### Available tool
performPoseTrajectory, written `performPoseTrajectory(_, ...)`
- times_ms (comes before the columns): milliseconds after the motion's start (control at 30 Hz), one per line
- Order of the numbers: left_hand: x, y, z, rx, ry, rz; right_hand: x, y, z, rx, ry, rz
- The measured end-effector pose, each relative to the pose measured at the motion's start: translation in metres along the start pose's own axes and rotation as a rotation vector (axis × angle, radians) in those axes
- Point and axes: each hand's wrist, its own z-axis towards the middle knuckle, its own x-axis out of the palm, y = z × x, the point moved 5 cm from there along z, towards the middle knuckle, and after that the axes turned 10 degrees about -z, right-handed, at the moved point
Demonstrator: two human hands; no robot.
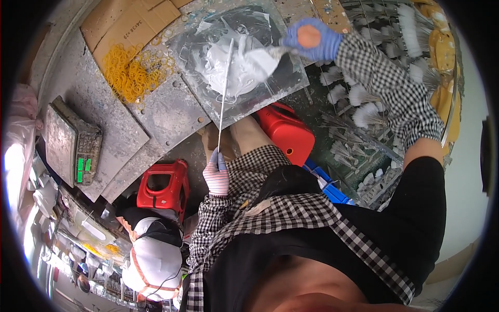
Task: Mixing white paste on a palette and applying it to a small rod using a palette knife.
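My left hand [216, 176], in a pink-and-white striped glove with bluish fingertips, is closed on the lower end of a long thin white stick [224, 93]. The stick's far end reaches over a heap of soft white paste [214, 61] on a smeared grey sheet [283, 87]. My right hand [313, 40], in a blue glove with a hole over its back, grips a paste-covered spatula [264, 61]. Its broad blade lies at the right side of the heap, near the stick. The spatula's handle is mostly hidden by my fingers.
Yellow rubber bands [130, 73] lie left of the sheet, by flattened cardboard [132, 28]. A dirty scale [73, 140] sits farther left. Red stools [286, 134] are below the table edge. White bristle bundles [366, 114] fill racks at right. Another person [156, 255] is at lower left.
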Motion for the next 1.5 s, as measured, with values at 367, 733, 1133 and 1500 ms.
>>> performPoseTrajectory(367,-0.019,0.003,0.000,0.025,0.061,0.045,0.037,0.074,-0.087,0.494,0.326,0.231)
performPoseTrajectory(733,-0.041,0.000,0.014,0.085,0.144,0.047,-0.005,0.189,-0.123,0.989,0.227,0.358)
performPoseTrajectory(1133,-0.066,0.008,0.026,0.182,0.230,0.067,-0.037,0.284,-0.044,1.271,0.015,0.563)
performPoseTrajectory(1500,-0.090,0.005,0.034,0.203,0.240,0.065,-0.038,0.239,0.032,1.536,-0.074,0.538)
